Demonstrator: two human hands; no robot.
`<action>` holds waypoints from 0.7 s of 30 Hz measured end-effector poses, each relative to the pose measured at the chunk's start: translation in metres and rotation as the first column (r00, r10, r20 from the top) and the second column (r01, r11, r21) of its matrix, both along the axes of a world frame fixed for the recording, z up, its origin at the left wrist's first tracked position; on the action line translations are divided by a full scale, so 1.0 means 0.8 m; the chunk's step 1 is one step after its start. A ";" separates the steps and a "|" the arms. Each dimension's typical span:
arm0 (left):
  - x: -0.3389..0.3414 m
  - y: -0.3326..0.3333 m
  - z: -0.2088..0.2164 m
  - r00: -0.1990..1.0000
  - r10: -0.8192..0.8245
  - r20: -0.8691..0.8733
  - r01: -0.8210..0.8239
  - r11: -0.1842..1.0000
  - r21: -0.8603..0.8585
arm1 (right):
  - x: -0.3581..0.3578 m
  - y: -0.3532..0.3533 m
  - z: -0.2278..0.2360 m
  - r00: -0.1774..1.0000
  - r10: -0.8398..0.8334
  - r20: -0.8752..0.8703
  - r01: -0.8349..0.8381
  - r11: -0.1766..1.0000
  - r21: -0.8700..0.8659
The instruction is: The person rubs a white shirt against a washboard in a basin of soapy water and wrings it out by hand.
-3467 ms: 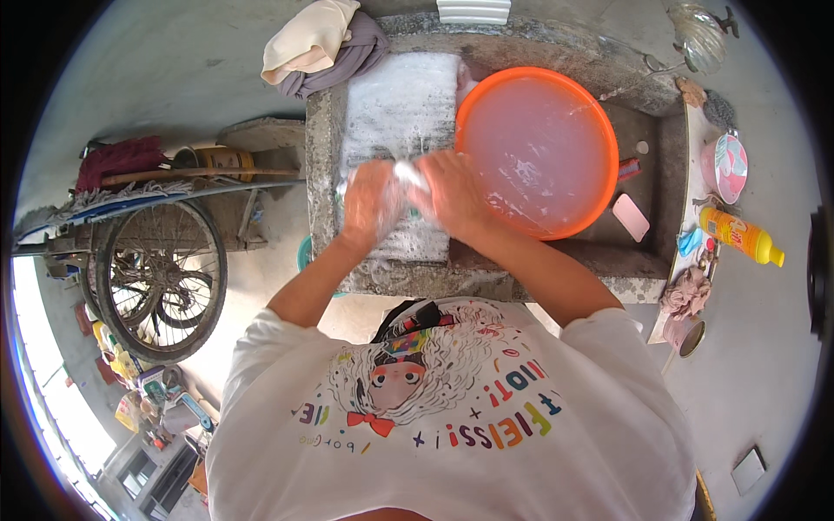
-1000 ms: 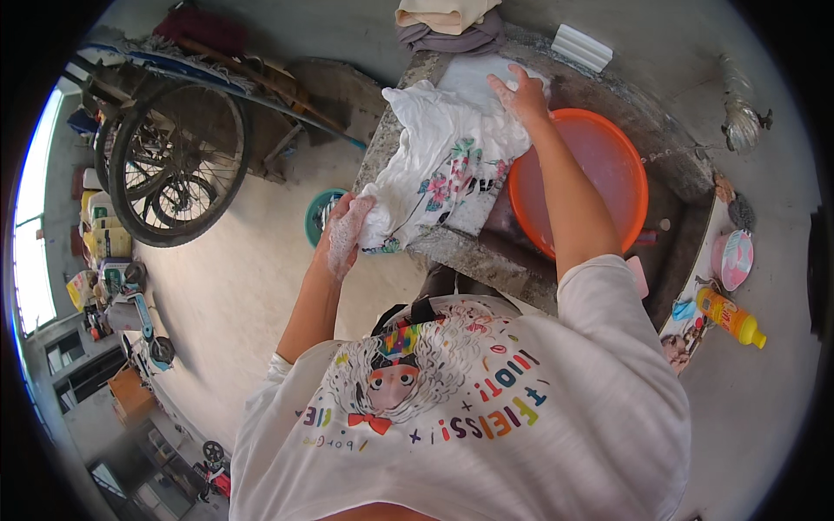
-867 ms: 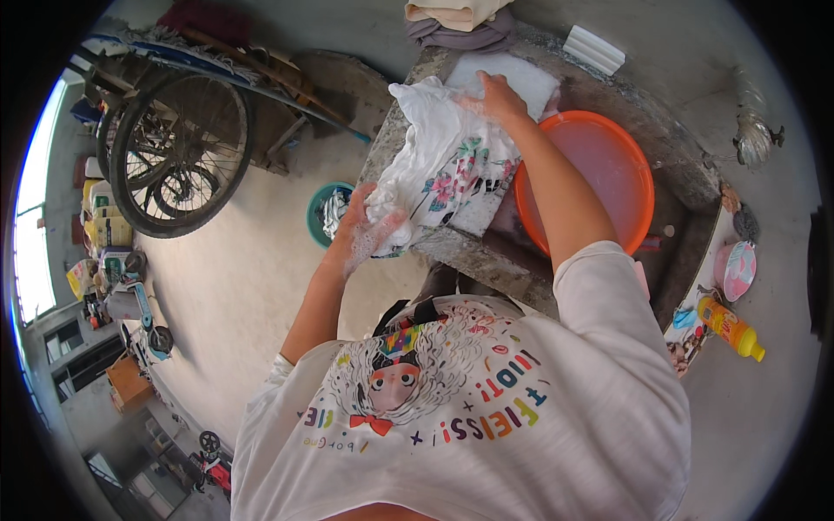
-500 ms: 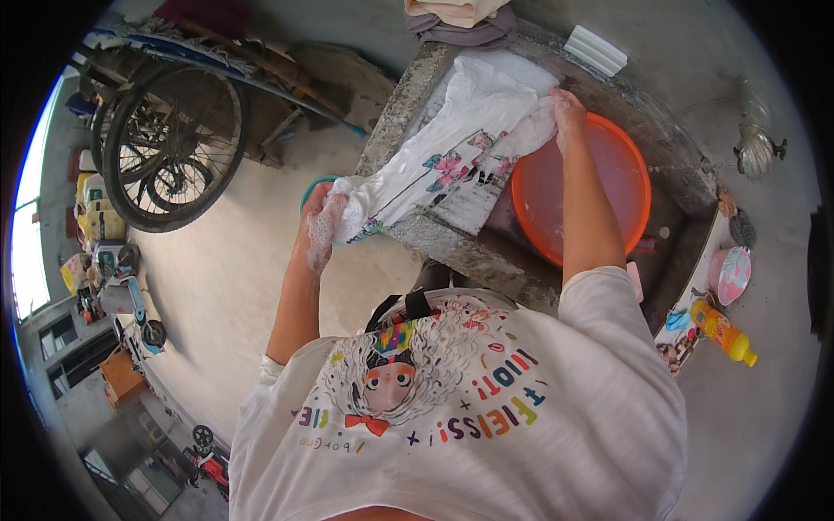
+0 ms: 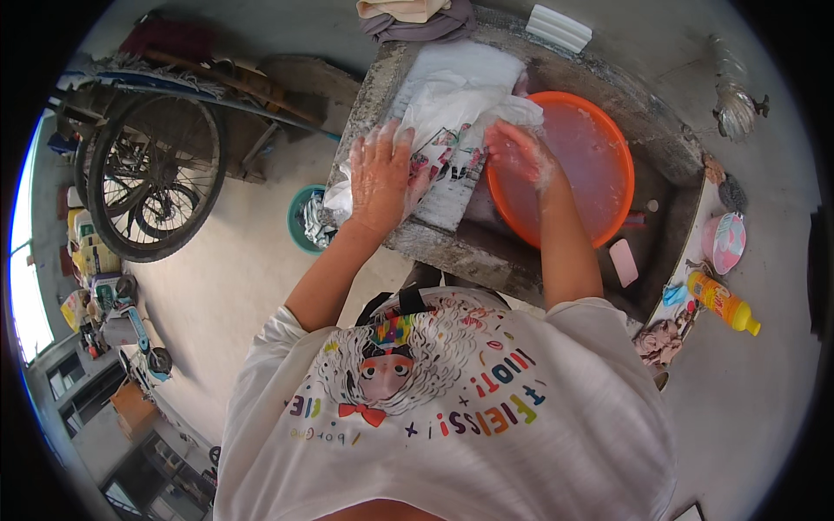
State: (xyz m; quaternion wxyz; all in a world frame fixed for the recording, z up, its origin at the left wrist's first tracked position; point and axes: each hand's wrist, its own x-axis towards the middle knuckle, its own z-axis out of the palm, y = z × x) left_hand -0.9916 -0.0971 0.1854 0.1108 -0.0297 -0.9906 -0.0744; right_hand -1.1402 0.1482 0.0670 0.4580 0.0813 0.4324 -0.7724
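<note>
A wet white garment (image 5: 456, 108) with a pink and black print lies bunched across the sloping washing slab (image 5: 447, 204) of a concrete sink. My left hand (image 5: 380, 178), wet and with fingers spread, lies flat over the garment's left part and hides some of it. At the garment's right edge is my right hand (image 5: 526, 158), fingers stretched out and apart, with suds at the wrist. Neither hand grips the cloth. Just right of that hand, an orange basin (image 5: 627, 174) of cloudy water stands in the sink.
A teal tub (image 5: 300, 227) holding clothes stands on the floor left of the sink. Folded cloths (image 5: 426, 24) and a white ridged block (image 5: 559, 29) rest on the far rim. Right are a pink soap bar (image 5: 624, 263), a yellow bottle (image 5: 724, 302) and a wrapped tap (image 5: 734, 108).
The garment was stretched between both hands; now it lies bunched on the slab, and both hands have let go. My left hand has moved right, over the cloth. The teal tub shows more.
</note>
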 end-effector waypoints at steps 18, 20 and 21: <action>-0.100 0.002 0.016 0.950 -0.017 0.312 0.052 0.993 -0.102 | 0.060 0.141 -0.100 0.783 -0.494 -0.377 0.607 0.478 0.635; -0.104 0.009 0.047 0.993 -0.075 0.092 0.087 0.988 -0.131 | 0.078 0.143 -0.101 0.731 -0.633 -0.254 0.663 0.571 0.483; -0.103 0.005 0.056 0.996 -0.087 -0.027 0.082 0.985 -0.155 | 0.083 0.128 -0.084 0.708 -0.704 -0.058 0.694 0.677 0.245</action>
